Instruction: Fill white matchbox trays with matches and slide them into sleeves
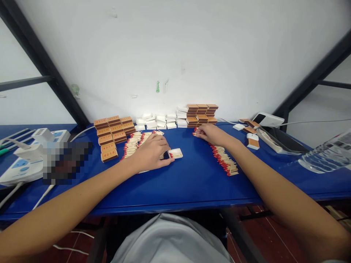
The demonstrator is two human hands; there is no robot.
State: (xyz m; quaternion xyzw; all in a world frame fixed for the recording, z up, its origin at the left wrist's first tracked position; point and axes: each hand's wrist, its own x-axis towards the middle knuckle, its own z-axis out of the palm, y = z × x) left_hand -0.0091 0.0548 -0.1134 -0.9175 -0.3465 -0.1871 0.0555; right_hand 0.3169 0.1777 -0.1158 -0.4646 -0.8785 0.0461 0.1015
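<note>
A small white matchbox tray (178, 151) with a few matches in it lies on the blue table. My left hand (153, 151) grips its left end, thumb on the near side and fingers on the far side. Under and beside that hand spread rows of loose matches (132, 143), partly hidden by it. My right hand (210, 134) is closed in a pinch on red-headed matches (195, 132) at the far end of the right-hand row. The rest of that row (225, 160) runs toward me below my right wrist.
Orange matchboxes (109, 151) are stacked at left, with more (202, 118) at the wall beside white trays (156, 121). Power strips (20, 166) and a blurred-out object (67, 164) lie left. At right are loose box parts (252, 141), a white device (267, 119) and clear plastic (326, 157).
</note>
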